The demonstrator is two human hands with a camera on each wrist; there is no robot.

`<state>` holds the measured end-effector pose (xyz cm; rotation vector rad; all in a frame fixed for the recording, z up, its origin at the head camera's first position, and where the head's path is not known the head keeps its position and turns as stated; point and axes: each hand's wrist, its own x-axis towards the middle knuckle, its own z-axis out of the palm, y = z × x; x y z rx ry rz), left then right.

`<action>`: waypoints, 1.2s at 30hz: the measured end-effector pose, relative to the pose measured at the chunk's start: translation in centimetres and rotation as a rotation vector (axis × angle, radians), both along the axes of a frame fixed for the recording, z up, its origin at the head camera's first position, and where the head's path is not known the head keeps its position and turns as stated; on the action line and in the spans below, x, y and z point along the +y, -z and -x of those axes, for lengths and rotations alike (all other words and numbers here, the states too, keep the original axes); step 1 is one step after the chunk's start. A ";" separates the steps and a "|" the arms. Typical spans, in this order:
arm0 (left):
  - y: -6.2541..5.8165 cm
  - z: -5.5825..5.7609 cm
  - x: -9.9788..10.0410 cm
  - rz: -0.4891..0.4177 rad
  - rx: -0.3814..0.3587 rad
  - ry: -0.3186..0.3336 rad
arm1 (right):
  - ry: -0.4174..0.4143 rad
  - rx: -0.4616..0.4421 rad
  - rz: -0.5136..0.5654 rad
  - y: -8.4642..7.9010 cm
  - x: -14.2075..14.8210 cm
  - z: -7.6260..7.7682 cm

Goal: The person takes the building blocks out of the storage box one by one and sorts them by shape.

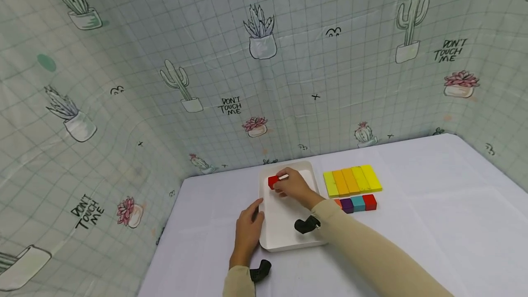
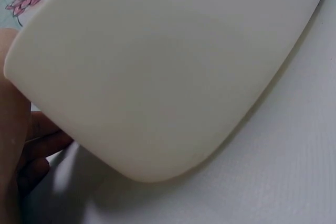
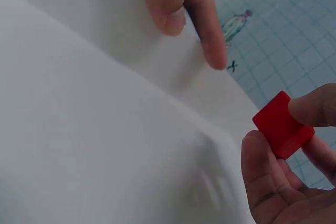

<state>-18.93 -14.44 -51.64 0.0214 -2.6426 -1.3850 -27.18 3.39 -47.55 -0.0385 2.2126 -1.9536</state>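
Observation:
A red cube (image 1: 273,182) is pinched between the thumb and fingers of my right hand (image 1: 294,186), above the far left part of a white rectangular tray (image 1: 284,235). In the right wrist view, the red cube (image 3: 278,124) shows clearly between the fingertips. My left hand (image 1: 248,230) lies at the tray's left side, thumb and index finger extended toward the rim. The left wrist view shows some of its fingers (image 2: 50,142) beside the tray wall (image 2: 157,93), partly hidden; whether they press on it I cannot tell.
Right of the tray, several yellow and orange flat blocks (image 1: 352,181) lie side by side. In front of them runs a row of small cubes: teal (image 1: 358,203), purple (image 1: 347,205), red (image 1: 370,202) and orange, partly hidden by my right sleeve. A patterned cloth (image 1: 288,81) hangs behind the white table.

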 end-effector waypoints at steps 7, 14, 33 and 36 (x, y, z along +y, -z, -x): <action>0.3 -0.1 0.0 0.003 0.010 -0.002 | -0.008 -0.012 0.130 -1.1 1.3 -1.9; 0.4 0.1 0.1 -0.006 0.005 -0.010 | -0.009 -0.018 0.159 -1.8 3.1 -3.0; 0.4 -0.2 0.1 -0.017 0.011 -0.009 | 0.044 0.000 0.149 -1.7 5.7 -7.1; 0.3 -0.2 0.0 -0.019 0.026 -0.001 | 0.078 0.014 0.138 -1.5 6.3 -7.7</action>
